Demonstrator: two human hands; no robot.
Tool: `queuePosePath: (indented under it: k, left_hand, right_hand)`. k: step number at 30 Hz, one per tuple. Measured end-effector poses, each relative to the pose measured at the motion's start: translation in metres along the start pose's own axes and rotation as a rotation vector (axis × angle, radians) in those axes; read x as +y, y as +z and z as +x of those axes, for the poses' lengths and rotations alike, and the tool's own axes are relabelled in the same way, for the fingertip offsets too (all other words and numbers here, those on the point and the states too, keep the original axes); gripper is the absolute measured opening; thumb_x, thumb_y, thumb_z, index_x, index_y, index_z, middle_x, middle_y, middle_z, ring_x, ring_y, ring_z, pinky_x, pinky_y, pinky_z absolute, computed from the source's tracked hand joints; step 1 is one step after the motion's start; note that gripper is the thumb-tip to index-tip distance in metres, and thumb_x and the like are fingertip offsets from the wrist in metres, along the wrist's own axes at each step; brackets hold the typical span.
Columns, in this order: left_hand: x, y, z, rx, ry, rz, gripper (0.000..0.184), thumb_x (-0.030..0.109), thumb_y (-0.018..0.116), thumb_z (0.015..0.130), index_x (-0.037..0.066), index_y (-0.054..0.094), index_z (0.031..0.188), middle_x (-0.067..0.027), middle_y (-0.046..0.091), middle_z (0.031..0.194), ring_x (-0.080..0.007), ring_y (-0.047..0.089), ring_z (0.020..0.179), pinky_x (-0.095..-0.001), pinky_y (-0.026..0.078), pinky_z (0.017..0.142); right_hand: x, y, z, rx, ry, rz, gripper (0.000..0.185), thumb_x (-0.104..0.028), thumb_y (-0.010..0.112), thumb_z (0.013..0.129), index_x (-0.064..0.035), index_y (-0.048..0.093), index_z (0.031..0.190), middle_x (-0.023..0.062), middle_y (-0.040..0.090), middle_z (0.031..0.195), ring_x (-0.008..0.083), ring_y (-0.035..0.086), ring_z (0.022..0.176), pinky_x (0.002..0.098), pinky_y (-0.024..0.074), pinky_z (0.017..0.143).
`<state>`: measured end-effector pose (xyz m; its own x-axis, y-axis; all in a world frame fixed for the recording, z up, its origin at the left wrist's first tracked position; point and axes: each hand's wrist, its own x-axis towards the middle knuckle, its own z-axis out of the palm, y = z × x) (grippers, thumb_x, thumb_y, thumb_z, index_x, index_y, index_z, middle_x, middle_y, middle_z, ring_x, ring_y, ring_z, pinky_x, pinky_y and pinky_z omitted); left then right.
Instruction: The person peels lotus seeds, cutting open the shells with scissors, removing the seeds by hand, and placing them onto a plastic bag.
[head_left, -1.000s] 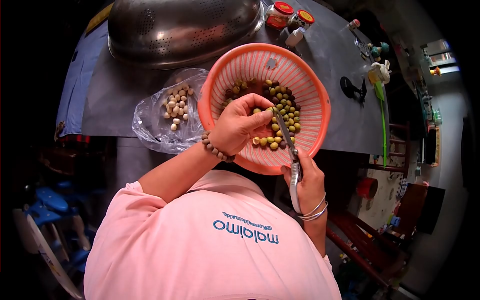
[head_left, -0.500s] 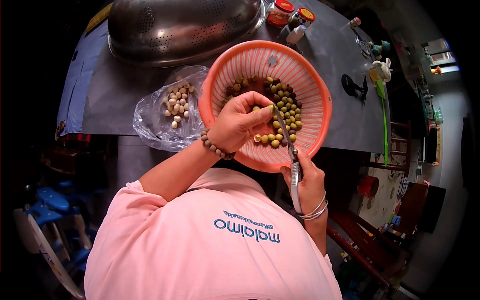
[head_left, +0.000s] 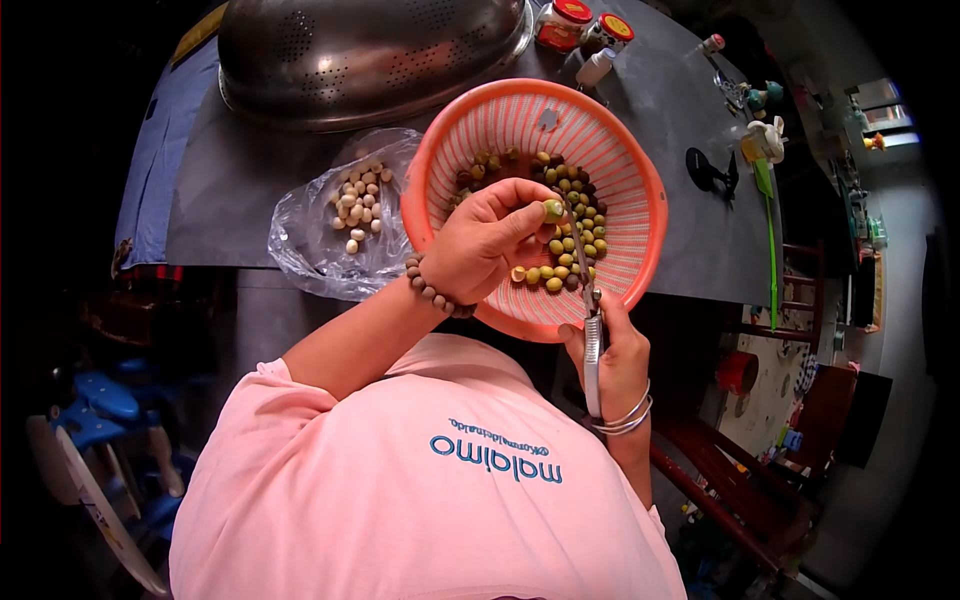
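My left hand [head_left: 487,238] pinches a green lotus seed [head_left: 553,210] between thumb and fingertips, with a pale patch showing on the seed. My right hand [head_left: 615,355] is wrapped around the handles of a pair of metal scissors [head_left: 592,345]. Their blades point up, just right of the held seed. Beneath both hands is a pink plastic basket [head_left: 640,165] with green and brown lotus seeds [head_left: 588,235] inside. Left of it, a clear plastic bag [head_left: 295,245] lies open with peeled, cream-white seeds [head_left: 355,205] on it.
A large perforated metal colander [head_left: 360,65] sits upside down at the back left. Two red-lidded jars [head_left: 562,25] and a small white bottle [head_left: 596,67] stand behind the basket. A black stand [head_left: 708,172] and a green stick [head_left: 772,240] are at the table's right.
The scissor blades have moved slightly right, away from the seed. The seed in my left hand is turned, and its pale patch now shows.
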<state>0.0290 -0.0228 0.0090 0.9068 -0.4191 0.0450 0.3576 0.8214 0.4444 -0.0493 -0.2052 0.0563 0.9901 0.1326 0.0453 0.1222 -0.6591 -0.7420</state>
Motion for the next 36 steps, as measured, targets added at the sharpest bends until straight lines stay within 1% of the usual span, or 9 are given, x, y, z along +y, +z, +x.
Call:
queuePosePath:
  k: [2,8,11,16,20,24,26,28,36]
  left_hand:
    - [0.000,0.000,0.001,-0.019,0.001,-0.056,0.020,0.011,0.057,0.090,0.003,0.053,0.108,-0.0043,0.059,0.104,-0.0101,0.057,0.086,-0.0211,0.048,0.077]
    - [0.000,-0.006,0.000,-0.044,0.032,-0.085,0.019,0.009,0.056,0.090,0.005,0.053,0.109,-0.0048,0.059,0.104,-0.0110,0.057,0.088,-0.0224,0.048,0.078]
    - [-0.001,-0.006,-0.002,-0.071,0.041,-0.111,0.019,0.008,0.056,0.090,0.005,0.054,0.108,-0.0048,0.060,0.104,-0.0116,0.058,0.090,-0.0246,0.049,0.081]
    - [-0.002,-0.003,-0.004,-0.015,0.020,-0.049,0.021,0.004,0.059,0.087,0.006,0.054,0.107,-0.0051,0.060,0.103,-0.0132,0.060,0.092,-0.0274,0.049,0.083]
    - [-0.003,-0.001,-0.006,-0.014,0.043,-0.042,0.022,0.002,0.059,0.086,0.005,0.054,0.107,-0.0055,0.060,0.103,-0.0138,0.060,0.095,-0.0276,0.049,0.084]
    - [-0.002,0.001,-0.007,-0.037,0.090,-0.020,0.020,0.001,0.059,0.086,0.004,0.055,0.105,-0.0062,0.060,0.101,-0.0129,0.060,0.092,-0.0257,0.050,0.081]
    - [-0.002,0.002,-0.008,-0.043,0.106,-0.002,0.020,0.001,0.059,0.086,0.004,0.055,0.105,-0.0063,0.060,0.101,-0.0122,0.061,0.090,-0.0246,0.050,0.079]
    - [-0.001,0.002,-0.008,-0.043,0.099,0.008,0.019,0.001,0.059,0.086,0.003,0.055,0.104,-0.0058,0.061,0.099,-0.0099,0.059,0.083,-0.0212,0.049,0.073]
    - [-0.003,0.000,-0.010,-0.037,0.131,0.051,0.016,0.001,0.060,0.086,0.002,0.056,0.101,-0.0054,0.059,0.099,-0.0066,0.054,0.074,-0.0176,0.044,0.063]
  right_hand:
    - [0.000,0.000,0.001,0.036,-0.046,-0.050,0.048,-0.011,0.073,0.074,-0.0027,0.051,0.116,0.0158,0.059,0.085,0.0297,0.062,0.071,0.0339,0.0494,0.063]
    - [0.001,-0.001,0.001,0.044,-0.079,-0.162,0.051,-0.014,0.072,0.074,-0.0082,0.049,0.119,0.0157,0.056,0.090,0.0330,0.061,0.075,0.0390,0.0489,0.065]
    - [-0.001,-0.002,0.001,0.040,-0.067,-0.176,0.051,-0.014,0.072,0.074,-0.0087,0.049,0.118,0.0156,0.057,0.089,0.0335,0.061,0.074,0.0392,0.0491,0.064]
    - [0.000,-0.002,-0.001,0.044,-0.084,-0.194,0.050,-0.015,0.072,0.074,-0.0094,0.049,0.118,0.0154,0.057,0.088,0.0333,0.062,0.074,0.0393,0.0495,0.062]
    - [-0.002,-0.001,-0.003,0.032,-0.074,-0.200,0.050,-0.015,0.072,0.075,-0.0098,0.049,0.119,0.0152,0.058,0.086,0.0328,0.062,0.072,0.0391,0.0496,0.060]
    - [-0.004,-0.002,-0.005,0.016,-0.061,-0.197,0.050,-0.015,0.071,0.076,-0.0089,0.049,0.121,0.0153,0.058,0.085,0.0324,0.062,0.071,0.0387,0.0496,0.060]
    - [-0.007,-0.001,-0.006,0.015,-0.026,-0.134,0.043,-0.008,0.070,0.077,-0.0031,0.052,0.115,0.0144,0.058,0.085,0.0223,0.058,0.069,0.0295,0.0468,0.065]
    - [-0.005,-0.002,-0.008,0.000,-0.024,-0.106,0.042,-0.007,0.070,0.077,-0.0028,0.052,0.115,0.0141,0.058,0.085,0.0209,0.058,0.069,0.0286,0.0469,0.065]
    - [-0.003,-0.002,-0.012,-0.041,-0.020,-0.020,0.039,-0.004,0.068,0.078,-0.0004,0.053,0.114,0.0123,0.060,0.082,0.0153,0.058,0.067,0.0251,0.0470,0.063]
